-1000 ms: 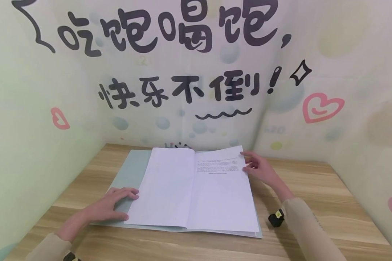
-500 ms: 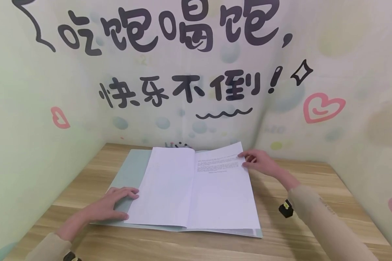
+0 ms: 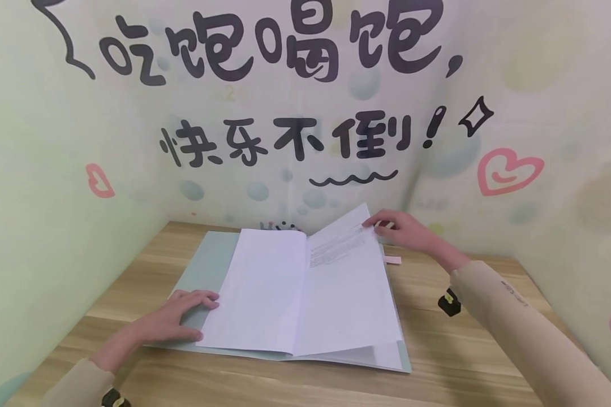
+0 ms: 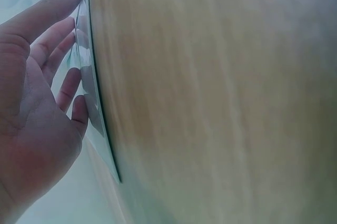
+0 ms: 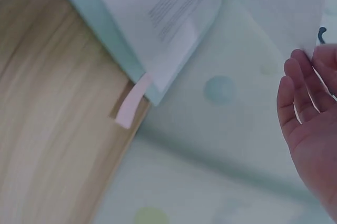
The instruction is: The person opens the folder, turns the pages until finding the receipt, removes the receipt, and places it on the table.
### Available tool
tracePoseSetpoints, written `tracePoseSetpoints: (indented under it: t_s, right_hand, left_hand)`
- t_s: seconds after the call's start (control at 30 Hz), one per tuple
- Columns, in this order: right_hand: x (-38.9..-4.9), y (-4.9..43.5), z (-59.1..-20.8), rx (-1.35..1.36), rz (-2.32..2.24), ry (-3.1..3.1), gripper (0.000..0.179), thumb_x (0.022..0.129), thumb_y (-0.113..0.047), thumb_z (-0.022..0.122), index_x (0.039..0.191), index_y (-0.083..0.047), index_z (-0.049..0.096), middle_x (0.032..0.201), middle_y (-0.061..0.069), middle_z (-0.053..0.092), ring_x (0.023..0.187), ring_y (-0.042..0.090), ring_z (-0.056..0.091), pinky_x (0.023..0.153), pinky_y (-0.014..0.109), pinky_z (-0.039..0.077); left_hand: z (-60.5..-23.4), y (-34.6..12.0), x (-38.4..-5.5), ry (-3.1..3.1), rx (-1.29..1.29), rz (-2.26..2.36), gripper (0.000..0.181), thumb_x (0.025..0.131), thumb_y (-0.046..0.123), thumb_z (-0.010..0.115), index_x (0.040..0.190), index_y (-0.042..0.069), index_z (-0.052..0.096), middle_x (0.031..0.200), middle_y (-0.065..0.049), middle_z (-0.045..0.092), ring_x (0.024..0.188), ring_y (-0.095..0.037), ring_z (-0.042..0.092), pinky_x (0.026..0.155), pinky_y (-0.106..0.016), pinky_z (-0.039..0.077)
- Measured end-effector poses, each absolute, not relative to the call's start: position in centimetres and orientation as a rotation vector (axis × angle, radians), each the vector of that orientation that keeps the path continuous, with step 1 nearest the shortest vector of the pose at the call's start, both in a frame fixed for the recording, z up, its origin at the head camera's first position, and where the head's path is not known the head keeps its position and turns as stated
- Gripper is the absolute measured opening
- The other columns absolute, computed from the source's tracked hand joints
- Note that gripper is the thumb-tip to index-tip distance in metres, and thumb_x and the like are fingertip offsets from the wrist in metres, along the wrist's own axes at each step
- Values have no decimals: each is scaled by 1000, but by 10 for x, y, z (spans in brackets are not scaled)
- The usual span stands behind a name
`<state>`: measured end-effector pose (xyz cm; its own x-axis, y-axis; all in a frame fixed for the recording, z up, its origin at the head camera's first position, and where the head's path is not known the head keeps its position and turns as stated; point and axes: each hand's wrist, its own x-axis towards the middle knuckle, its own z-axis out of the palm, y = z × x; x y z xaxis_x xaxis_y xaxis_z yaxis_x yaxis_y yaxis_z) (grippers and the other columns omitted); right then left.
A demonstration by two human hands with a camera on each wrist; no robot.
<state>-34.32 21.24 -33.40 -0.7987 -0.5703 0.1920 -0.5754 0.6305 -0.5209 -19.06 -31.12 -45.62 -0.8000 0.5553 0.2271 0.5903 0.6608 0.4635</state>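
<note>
An open book with a pale blue cover (image 3: 211, 257) lies on the wooden table. My right hand (image 3: 404, 230) pinches the upper outer corner of the right page (image 3: 346, 305), which is lifted and tilted up, a few printed lines near its top. In the right wrist view the raised page (image 5: 284, 10) is held between thumb and fingers, with another printed page (image 5: 158, 18) below it. My left hand (image 3: 170, 321) rests with spread fingers at the outer edge of the blank left page (image 3: 254, 288), over the cover. The left wrist view shows its fingers (image 4: 58, 39) loosely bent.
A pink ribbon (image 3: 393, 260) sticks out beyond the book's right edge. Bare wood tabletop (image 3: 453, 350) extends to the right of the book. A patterned wall covering (image 3: 285, 186) with black lettering rises behind the table, with more on both sides.
My right hand has risen and shifted slightly left, lifting the right page's corner higher, so the sheet beneath shows more. The pink ribbon has come into view. The left hand stays put.
</note>
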Motion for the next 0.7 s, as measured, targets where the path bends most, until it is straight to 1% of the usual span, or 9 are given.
tracePoseSetpoints:
  t_s: [0.1,0.27,0.33,0.43,0.53,0.7]
  right_hand:
    - [-346,199,-324,1023,934,-2791,27,99,-6,52,119,-10,69,120,8,69,102,21,59,87,33,49]
    - [-352,173,-309,1071,859,-2724,27,94,0,53,111,-12,71,110,4,72,94,16,59,80,28,52]
    - [-354,162,-304,1082,843,-2699,26,93,0,54,108,-12,72,106,3,72,91,15,59,78,27,52]
    - [-356,145,-299,1098,846,-2664,23,92,0,56,105,-11,72,104,4,72,90,15,59,78,29,52]
    - [-357,127,-295,1108,863,-2638,20,92,0,58,103,-10,72,102,5,71,89,16,59,79,31,52]
    - [-361,98,-294,1104,894,-2588,16,92,-2,61,102,-9,72,98,5,72,87,16,61,78,30,51]
  left_hand:
    - [-455,-312,-190,-2816,-961,-826,47,79,35,80,121,24,61,136,-7,57,116,-4,36,89,-31,38]
    - [-454,-311,-190,-2805,-976,-828,47,79,35,80,120,23,61,136,-8,58,116,-6,37,89,-31,37]
    - [-454,-311,-191,-2803,-984,-821,47,80,35,79,120,23,61,136,-8,58,115,-6,37,89,-31,37]
    - [-454,-312,-191,-2810,-988,-819,46,80,35,79,121,23,61,136,-8,57,115,-7,37,89,-31,37]
    - [-453,-312,-191,-2825,-983,-828,46,80,36,79,121,23,61,137,-8,57,115,-8,36,89,-31,37]
    - [-453,-313,-190,-2851,-967,-835,47,81,37,78,121,23,61,138,-8,56,115,-8,36,90,-31,38]
